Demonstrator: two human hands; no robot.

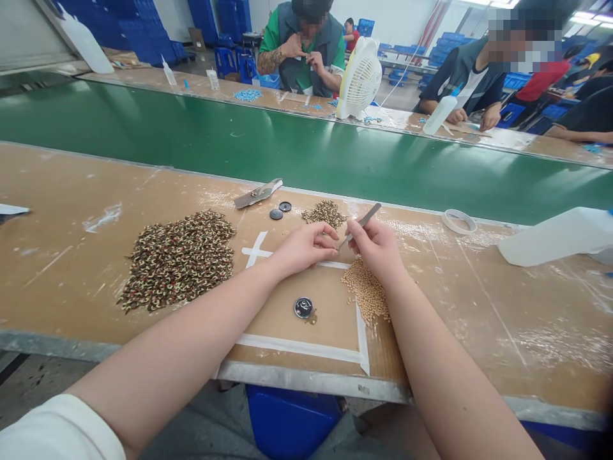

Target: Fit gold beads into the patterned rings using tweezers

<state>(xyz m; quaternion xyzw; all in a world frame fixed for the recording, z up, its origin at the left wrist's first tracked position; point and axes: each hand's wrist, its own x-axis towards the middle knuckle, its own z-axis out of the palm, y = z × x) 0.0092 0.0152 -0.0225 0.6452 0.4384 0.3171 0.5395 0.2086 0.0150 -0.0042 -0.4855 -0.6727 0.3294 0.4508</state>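
My right hand [376, 249] holds metal tweezers [370, 214] like a pen, with the tips pointing down to the left. They meet the fingertips of my left hand [309, 246], whose thumb and fingers are pinched together; whatever tiny piece is between them cannot be made out. Beneath my right hand lies a heap of small round tan beads [366, 291]. Just beyond my fingers is a small pile of brown and gold pieces [325, 212]. A round black badge with white markings [303, 308] rests on the board nearer to me, some small brownish bits at its edge.
A large heap of dark and cream curved pieces [179, 259] spreads to the left. Two black discs [276, 214] and a folded strip [258, 193] lie farther back. At right are a tape roll [460, 222] and a white bottle [550, 239]. Co-workers sit beyond the green belt [287, 140].
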